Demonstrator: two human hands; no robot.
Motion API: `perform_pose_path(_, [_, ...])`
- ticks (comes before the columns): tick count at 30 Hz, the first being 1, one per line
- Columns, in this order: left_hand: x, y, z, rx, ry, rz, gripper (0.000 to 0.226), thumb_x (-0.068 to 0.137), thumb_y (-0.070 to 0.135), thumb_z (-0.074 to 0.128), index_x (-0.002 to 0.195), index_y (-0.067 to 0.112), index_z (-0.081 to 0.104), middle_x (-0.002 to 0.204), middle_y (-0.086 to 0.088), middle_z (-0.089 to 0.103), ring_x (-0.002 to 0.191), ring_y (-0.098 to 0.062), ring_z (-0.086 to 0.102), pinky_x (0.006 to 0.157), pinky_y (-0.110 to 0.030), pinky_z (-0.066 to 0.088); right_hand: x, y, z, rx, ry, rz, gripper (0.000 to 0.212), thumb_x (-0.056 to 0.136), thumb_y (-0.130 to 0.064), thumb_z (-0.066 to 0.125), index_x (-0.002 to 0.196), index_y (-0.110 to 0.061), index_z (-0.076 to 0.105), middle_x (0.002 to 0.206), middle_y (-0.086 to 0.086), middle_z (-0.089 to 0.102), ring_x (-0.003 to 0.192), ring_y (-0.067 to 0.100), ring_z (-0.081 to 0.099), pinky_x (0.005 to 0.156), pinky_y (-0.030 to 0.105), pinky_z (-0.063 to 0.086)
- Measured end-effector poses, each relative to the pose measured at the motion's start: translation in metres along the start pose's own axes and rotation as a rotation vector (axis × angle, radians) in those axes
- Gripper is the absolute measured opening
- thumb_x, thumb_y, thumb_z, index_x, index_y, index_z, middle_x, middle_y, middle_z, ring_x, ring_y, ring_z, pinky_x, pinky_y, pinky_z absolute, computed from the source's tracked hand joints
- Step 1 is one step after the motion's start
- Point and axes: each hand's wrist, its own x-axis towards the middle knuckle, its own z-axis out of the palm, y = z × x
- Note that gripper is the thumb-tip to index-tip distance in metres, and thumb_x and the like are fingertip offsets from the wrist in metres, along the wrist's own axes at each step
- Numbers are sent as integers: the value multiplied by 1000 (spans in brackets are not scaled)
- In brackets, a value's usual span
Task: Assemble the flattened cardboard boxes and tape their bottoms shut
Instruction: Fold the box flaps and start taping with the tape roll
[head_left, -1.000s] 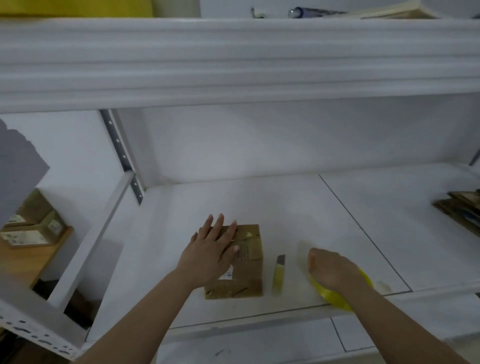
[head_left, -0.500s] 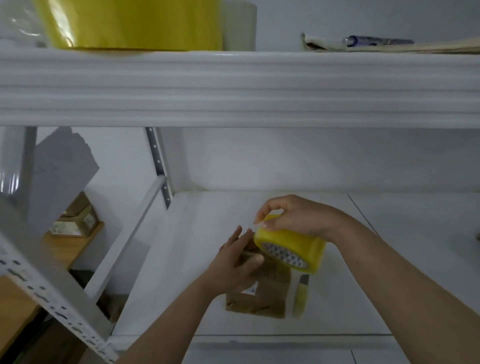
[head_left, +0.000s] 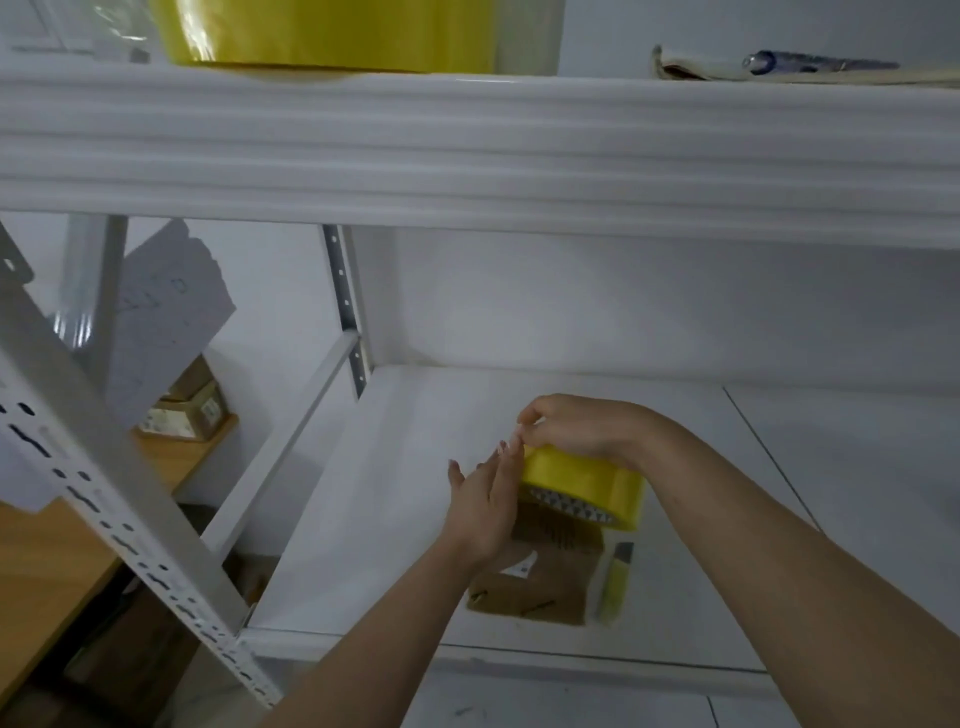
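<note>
While the right hand grips the yellow tape roll from above (core tilted toward the viewer), the left hand, fingers spread, touches its side above the flat cardboard box on the shelf.

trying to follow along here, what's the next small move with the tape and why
Probably peel the free end off the tape roll. The right hand holds the roll in the air above the cardboard box, the left hand has its fingertips at the roll's edge, and no strip is pulled out yet.
</note>
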Motion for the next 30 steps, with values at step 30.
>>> perform_pose_path(30, [9,-29,-23,-695,346,-136,46,106,34,30,110,6,66,111,-11,71,109,-16,65,91,-36,55,11,25,-13,-35,90,-76,52,75,-59,72,82,-8,72,77,3,65,72,19,61,65,28,44])
